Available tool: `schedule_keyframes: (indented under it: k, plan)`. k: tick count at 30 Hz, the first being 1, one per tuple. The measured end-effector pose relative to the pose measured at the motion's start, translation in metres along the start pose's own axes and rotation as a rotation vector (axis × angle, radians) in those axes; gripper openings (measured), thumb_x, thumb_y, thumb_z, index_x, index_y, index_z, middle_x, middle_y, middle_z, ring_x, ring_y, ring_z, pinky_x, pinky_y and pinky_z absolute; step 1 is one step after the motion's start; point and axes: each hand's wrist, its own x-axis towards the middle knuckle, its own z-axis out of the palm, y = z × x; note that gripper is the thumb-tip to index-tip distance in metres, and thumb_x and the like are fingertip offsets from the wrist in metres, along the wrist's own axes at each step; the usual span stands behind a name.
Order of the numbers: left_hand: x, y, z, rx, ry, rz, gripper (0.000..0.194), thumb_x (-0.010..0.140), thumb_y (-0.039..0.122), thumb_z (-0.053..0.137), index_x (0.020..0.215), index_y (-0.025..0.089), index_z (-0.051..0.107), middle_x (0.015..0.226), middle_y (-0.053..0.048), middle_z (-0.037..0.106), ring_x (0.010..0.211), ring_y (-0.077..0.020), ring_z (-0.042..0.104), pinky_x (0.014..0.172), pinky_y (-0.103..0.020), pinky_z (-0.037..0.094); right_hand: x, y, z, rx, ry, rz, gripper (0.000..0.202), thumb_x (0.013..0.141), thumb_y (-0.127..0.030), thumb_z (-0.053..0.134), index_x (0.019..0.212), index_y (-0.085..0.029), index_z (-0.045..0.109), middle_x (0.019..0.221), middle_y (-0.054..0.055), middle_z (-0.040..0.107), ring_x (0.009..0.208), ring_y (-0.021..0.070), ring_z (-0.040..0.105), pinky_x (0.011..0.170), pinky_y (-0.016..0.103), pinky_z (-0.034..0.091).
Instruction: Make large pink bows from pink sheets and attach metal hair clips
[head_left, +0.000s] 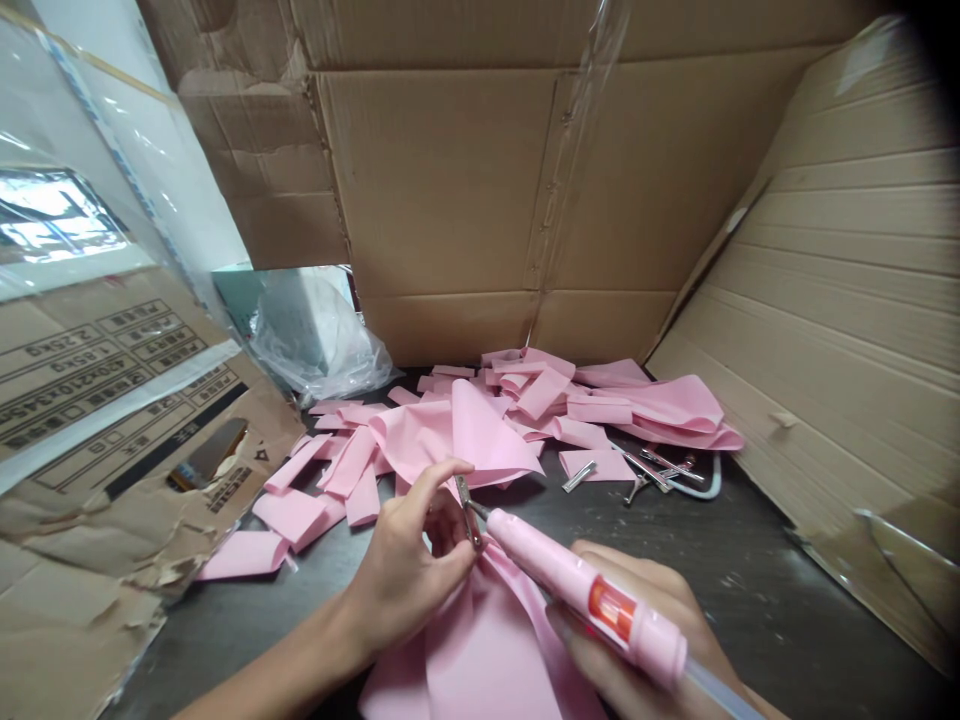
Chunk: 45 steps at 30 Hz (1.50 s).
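My left hand [412, 565] pinches a small metal clip [466, 510] at the gathered middle of a large pink fabric bow [480, 640]. One loop of the bow stands up beyond the fingers and the other lies toward me. My right hand [637, 620] is wrapped round a pink glue gun [585, 590] with an orange window. The gun's dark nozzle points left and touches or nearly touches the clip. A clear glue stick [720, 690] sticks out of its rear end.
Folded pink fabric pieces [292, 515] are heaped along the back and left of the dark table [750, 600]. Metal clips [656, 470] lie at the right. Cardboard walls [442, 180] stand behind and on both sides. A clear plastic bag [322, 335] sits at the back left.
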Motion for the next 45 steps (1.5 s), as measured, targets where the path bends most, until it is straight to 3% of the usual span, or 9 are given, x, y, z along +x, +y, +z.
schedule_keyframes:
  k: [11,17,23,45]
  plan:
    - [0.0005,-0.0003,-0.0004,-0.013,0.000,-0.001,0.056,0.074,0.001,0.053,0.124,0.024,0.044,0.068,0.007,0.055,0.057,-0.0072,0.050,0.053,-0.018,0.043,-0.0036,0.0031,0.0031,0.038,-0.008,0.011,0.021,0.086,-0.014,0.049,0.067,-0.020,0.046,0.060,-0.003,0.042,0.051,0.0117,0.045,0.047,0.024,0.038]
    - [-0.0004,-0.0018,0.0001,-0.009,-0.001,-0.012,0.057,0.074,0.001,0.053,0.125,0.024,0.044,0.068,0.007,0.055,0.057,-0.0072,0.050,0.055,-0.018,0.044,-0.0017,0.0027,0.0026,0.040,-0.021,-0.021,0.015,0.084,-0.013,0.049,0.071,-0.019,0.055,0.058,-0.002,0.044,0.052,0.0137,0.046,0.048,0.026,0.040]
    - [0.0004,-0.0005,0.0001,-0.015,0.000,-0.014,0.055,0.073,0.001,0.053,0.124,0.022,0.044,0.068,0.007,0.054,0.056,-0.0072,0.050,0.053,-0.018,0.044,-0.0026,0.0042,0.0034,0.040,0.015,-0.001,0.019,0.085,-0.015,0.051,0.067,-0.019,0.052,0.060,-0.001,0.048,0.051,0.0126,0.048,0.048,0.025,0.043]
    - [0.0002,-0.0002,-0.0013,-0.001,0.014,-0.013,0.054,0.074,0.002,0.053,0.124,0.020,0.045,0.067,0.006,0.054,0.056,-0.0076,0.050,0.055,-0.019,0.045,-0.0037,0.0049,0.0023,0.014,-0.037,0.003,0.022,0.086,-0.019,0.051,0.065,-0.020,0.045,0.060,-0.002,0.042,0.050,0.0122,0.042,0.047,0.025,0.036]
